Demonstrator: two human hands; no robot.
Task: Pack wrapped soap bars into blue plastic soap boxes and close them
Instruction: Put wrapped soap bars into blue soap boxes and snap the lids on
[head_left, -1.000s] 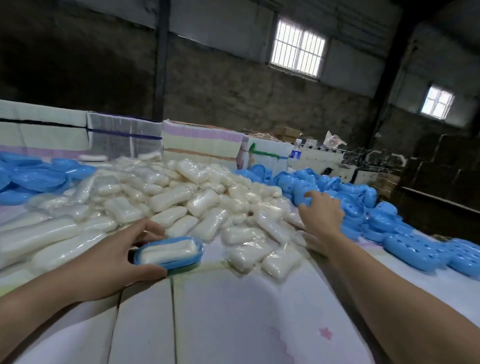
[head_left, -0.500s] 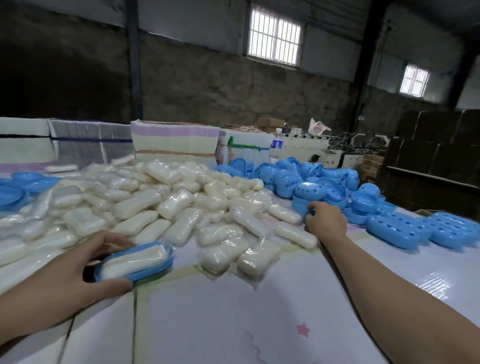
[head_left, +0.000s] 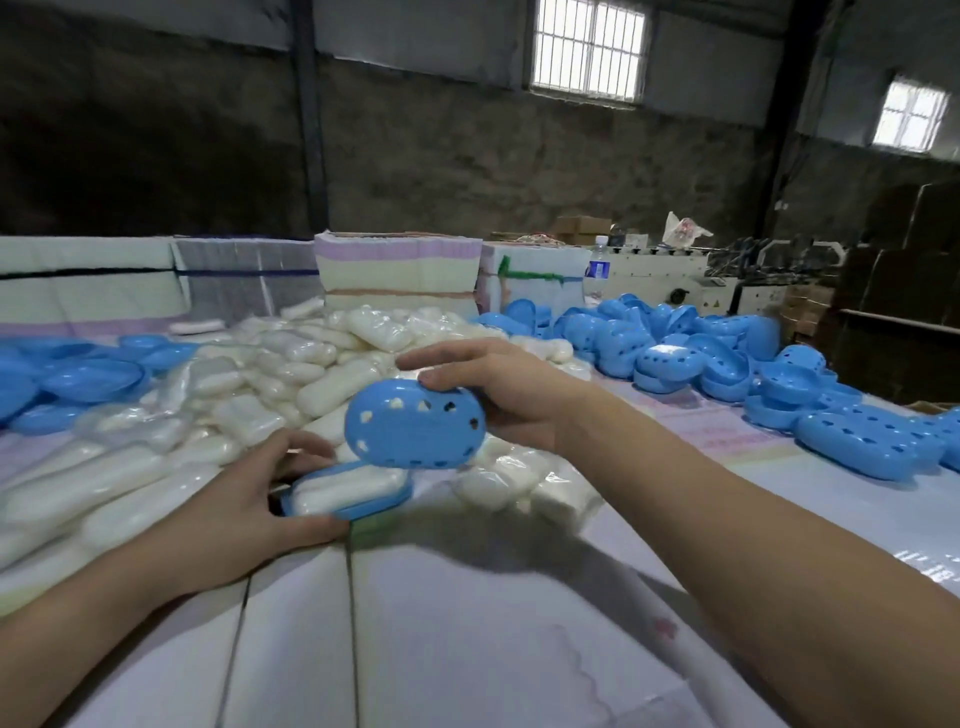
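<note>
A: Where's the shallow blue plastic soap-box base (head_left: 347, 500)?
B: On the table, holding a wrapped white soap bar (head_left: 349, 488); left hand (head_left: 244, 512) grips it; right hand (head_left: 506, 397) pinches the perforated blue oval lid (head_left: 414, 423) above.

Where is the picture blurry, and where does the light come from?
Head view: light enters through the barred window; the right hand holding the blue lid looks slightly motion-smeared; the wall stays dim; glare streaks the table at right; wide-angle bending at the edges.

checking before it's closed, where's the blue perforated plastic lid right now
In the head view it is centre frame, held tilted in the right hand: the blue perforated plastic lid hangs just above the soap-filled blue box base.
</note>
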